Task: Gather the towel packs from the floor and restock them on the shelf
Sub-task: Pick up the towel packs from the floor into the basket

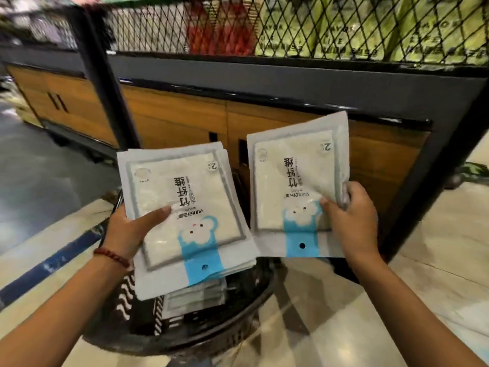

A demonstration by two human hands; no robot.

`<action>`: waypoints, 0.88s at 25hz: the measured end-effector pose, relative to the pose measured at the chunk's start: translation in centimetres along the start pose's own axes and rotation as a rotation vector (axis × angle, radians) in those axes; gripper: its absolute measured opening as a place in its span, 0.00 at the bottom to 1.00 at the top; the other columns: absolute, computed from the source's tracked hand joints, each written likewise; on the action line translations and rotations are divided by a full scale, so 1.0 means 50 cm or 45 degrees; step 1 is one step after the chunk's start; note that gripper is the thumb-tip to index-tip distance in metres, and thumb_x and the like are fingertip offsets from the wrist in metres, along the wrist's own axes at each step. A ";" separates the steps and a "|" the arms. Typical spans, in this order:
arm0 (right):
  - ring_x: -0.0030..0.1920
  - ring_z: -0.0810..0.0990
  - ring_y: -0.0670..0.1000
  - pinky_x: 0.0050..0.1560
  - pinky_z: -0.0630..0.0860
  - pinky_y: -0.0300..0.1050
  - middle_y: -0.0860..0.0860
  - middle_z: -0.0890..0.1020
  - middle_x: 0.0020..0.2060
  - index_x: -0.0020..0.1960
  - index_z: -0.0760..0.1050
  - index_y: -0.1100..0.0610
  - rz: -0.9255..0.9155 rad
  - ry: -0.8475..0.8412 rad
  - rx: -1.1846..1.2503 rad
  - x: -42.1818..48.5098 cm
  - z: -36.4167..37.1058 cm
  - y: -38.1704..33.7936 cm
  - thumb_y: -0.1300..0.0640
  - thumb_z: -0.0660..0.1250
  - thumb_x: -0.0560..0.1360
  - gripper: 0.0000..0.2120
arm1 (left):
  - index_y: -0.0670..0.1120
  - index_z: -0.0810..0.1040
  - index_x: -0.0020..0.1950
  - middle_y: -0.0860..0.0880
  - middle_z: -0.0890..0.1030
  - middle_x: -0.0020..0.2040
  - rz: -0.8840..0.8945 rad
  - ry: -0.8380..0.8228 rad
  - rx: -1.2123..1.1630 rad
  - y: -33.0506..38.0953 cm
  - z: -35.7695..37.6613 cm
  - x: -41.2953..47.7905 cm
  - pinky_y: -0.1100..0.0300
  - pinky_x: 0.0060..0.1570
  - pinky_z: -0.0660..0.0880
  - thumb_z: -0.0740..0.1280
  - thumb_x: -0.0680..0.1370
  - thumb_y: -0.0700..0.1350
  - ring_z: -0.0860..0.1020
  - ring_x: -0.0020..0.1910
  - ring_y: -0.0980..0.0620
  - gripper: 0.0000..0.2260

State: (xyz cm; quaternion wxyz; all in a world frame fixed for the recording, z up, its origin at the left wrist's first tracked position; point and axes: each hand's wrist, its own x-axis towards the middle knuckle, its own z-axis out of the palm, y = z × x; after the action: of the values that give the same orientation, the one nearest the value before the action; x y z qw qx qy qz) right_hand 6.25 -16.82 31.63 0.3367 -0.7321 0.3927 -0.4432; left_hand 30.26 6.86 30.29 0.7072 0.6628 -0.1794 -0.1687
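Note:
My left hand (132, 229) grips a stack of several white towel packs (185, 207) with a blue cartoon figure, thumb pressed on the top pack. My right hand (352, 218) pinches a single matching towel pack (293, 181) by its right edge, held up just to the right of the stack. Both are upside down to me and hover above a black basket (201, 337) on the floor, where more packs (195, 295) lie. The shelf unit (264, 80) stands right in front of me.
The shelf base has wooden cabinet doors (169, 120) under a dark ledge. Above it a black wire mesh panel (317, 25) fronts red and green goods. A black upright post (98, 75) stands at the left. Pale floor tiles with a blue stripe (53, 260) surround the basket.

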 end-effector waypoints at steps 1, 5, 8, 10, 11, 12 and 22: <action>0.44 0.77 0.54 0.40 0.74 0.48 0.49 0.77 0.42 0.50 0.72 0.57 -0.009 -0.017 -0.036 0.005 0.037 -0.007 0.58 0.68 0.73 0.08 | 0.45 0.79 0.52 0.48 0.85 0.44 -0.018 0.033 0.026 -0.021 -0.024 0.012 0.55 0.40 0.81 0.78 0.61 0.40 0.84 0.41 0.50 0.21; 0.45 0.78 0.55 0.45 0.76 0.56 0.49 0.78 0.42 0.49 0.71 0.57 -0.023 -0.103 -0.052 0.013 0.160 -0.031 0.57 0.68 0.74 0.08 | 0.43 0.77 0.56 0.46 0.83 0.48 -0.088 0.094 0.081 -0.091 -0.078 0.050 0.57 0.39 0.81 0.74 0.66 0.35 0.82 0.45 0.47 0.19; 0.42 0.77 0.54 0.40 0.75 0.52 0.47 0.75 0.38 0.48 0.70 0.58 -0.018 -0.179 -0.055 0.008 0.251 -0.045 0.57 0.67 0.74 0.08 | 0.44 0.76 0.55 0.46 0.82 0.47 -0.188 0.120 0.094 -0.131 -0.092 0.090 0.57 0.38 0.79 0.74 0.67 0.33 0.81 0.45 0.48 0.19; 0.42 0.76 0.53 0.39 0.74 0.50 0.46 0.75 0.38 0.47 0.70 0.58 0.043 -0.219 -0.056 0.003 0.307 -0.041 0.58 0.67 0.74 0.07 | 0.46 0.76 0.53 0.47 0.81 0.47 -0.258 0.126 0.073 -0.165 -0.092 0.122 0.57 0.42 0.77 0.74 0.67 0.33 0.80 0.45 0.49 0.18; 0.43 0.76 0.53 0.41 0.74 0.50 0.47 0.76 0.39 0.47 0.71 0.57 0.089 -0.238 -0.050 0.000 0.330 -0.035 0.58 0.68 0.74 0.07 | 0.47 0.76 0.51 0.48 0.81 0.46 -0.290 0.132 0.064 -0.181 -0.089 0.135 0.56 0.43 0.76 0.74 0.67 0.33 0.80 0.45 0.49 0.17; 0.44 0.76 0.53 0.42 0.75 0.51 0.48 0.76 0.40 0.48 0.71 0.57 0.132 -0.255 -0.053 -0.001 0.353 -0.028 0.58 0.68 0.74 0.06 | 0.48 0.76 0.50 0.48 0.81 0.45 -0.321 0.133 0.055 -0.199 -0.088 0.151 0.56 0.43 0.76 0.74 0.67 0.34 0.80 0.45 0.49 0.17; 0.48 0.76 0.54 0.48 0.76 0.57 0.48 0.75 0.43 0.50 0.70 0.55 0.285 -0.265 -0.289 0.028 0.429 0.059 0.58 0.68 0.73 0.09 | 0.38 0.76 0.60 0.38 0.81 0.54 -0.749 0.078 -0.028 -0.429 -0.059 0.272 0.52 0.46 0.77 0.74 0.67 0.33 0.80 0.48 0.43 0.22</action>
State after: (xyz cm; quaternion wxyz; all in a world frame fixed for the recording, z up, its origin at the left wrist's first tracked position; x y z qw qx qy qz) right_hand 25.46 -16.29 21.53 0.3380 -0.7590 0.4821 -0.2778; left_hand 43.60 1.57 9.12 0.6401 0.6834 0.0437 -0.3482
